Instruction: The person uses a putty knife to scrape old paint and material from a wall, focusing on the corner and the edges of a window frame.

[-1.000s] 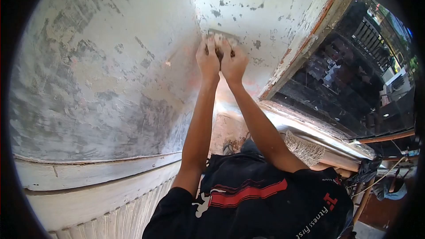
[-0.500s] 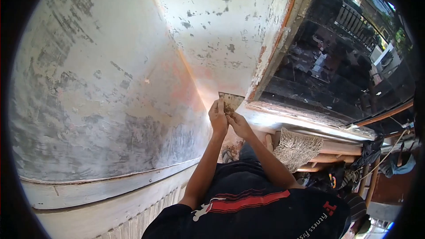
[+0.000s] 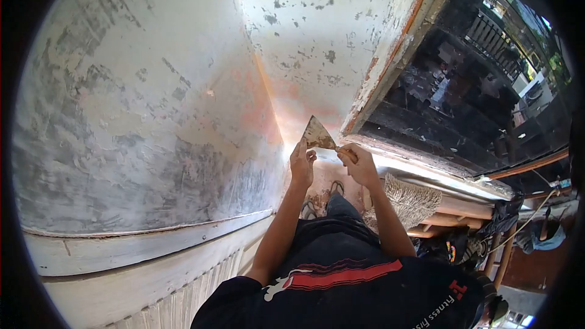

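Note:
A putty knife (image 3: 319,136) with a triangular metal blade, smeared brown, is held up in front of me near the wall corner. My right hand (image 3: 361,166) is closed around its wooden handle, on the right of the blade. At the blade's left corner is my left hand (image 3: 301,166), its fingers curled and touching or nearly touching the metal edge. Whether they pinch the blade or hold some scrapings, I cannot make out. Behind both hands the two walls meet.
The left wall (image 3: 134,146) is patchy with grey scrape marks; the far wall (image 3: 304,36) has flaked spots. A window frame (image 3: 390,61) with peeling paint edges dark glass on the right. A shaggy mat (image 3: 411,201) lies over wooden rails. Debris lies on the floor around my sandalled feet.
My hands have moved apart, the right one going right with the handle. The blade has turned so its tip points up. My left fingers have slid to the blade's corner.

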Demonstrator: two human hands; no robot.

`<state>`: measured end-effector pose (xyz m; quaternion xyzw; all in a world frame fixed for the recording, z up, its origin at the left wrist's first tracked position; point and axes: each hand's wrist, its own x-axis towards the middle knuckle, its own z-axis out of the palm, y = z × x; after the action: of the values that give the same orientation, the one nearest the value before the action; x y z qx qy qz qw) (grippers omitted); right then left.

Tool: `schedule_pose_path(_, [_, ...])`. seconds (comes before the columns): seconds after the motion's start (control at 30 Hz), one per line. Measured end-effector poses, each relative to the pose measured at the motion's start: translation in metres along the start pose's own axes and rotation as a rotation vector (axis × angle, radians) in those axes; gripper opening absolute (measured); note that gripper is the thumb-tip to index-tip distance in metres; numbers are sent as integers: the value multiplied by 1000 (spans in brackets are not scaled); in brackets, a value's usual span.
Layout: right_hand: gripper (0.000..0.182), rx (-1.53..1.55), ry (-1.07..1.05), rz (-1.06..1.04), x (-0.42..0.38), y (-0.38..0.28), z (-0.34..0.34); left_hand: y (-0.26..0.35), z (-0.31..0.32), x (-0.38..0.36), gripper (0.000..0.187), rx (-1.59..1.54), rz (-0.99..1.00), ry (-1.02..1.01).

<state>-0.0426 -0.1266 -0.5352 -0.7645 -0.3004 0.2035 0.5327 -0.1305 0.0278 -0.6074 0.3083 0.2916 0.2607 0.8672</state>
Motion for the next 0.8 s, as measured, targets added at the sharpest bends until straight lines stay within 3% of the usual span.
schedule_pose_path(0.1, [22,-259,8,-182,18,-51,-21,-2,-8,3,24,-10,-58,31])
schedule_pose_path(0.23, [18,-1031,-150,-453,53,-140,-38,2,-14,5,29,129,-7,13])
schedule_pose_path(0.3, [15,-1186,-172,-519,63,-204,-35,9,-3,1,26,134,31,40])
schedule_pose_path(0.43, [13,-1189,-31,-936,101,-253,-20,10,2,-1,22,175,114,36])
schedule_pose_path(0.57, [12,-1155,-45,-938,130,-275,8,11,1,-6,21,151,125,41])
schedule_pose_path(0.63, [12,-1355,-209,-780,140,-276,21,13,-2,-6,21,132,110,32])
schedule_pose_path(0.8, [18,-1443,-391,-752,159,-242,48,19,-5,-7,22,154,137,84])
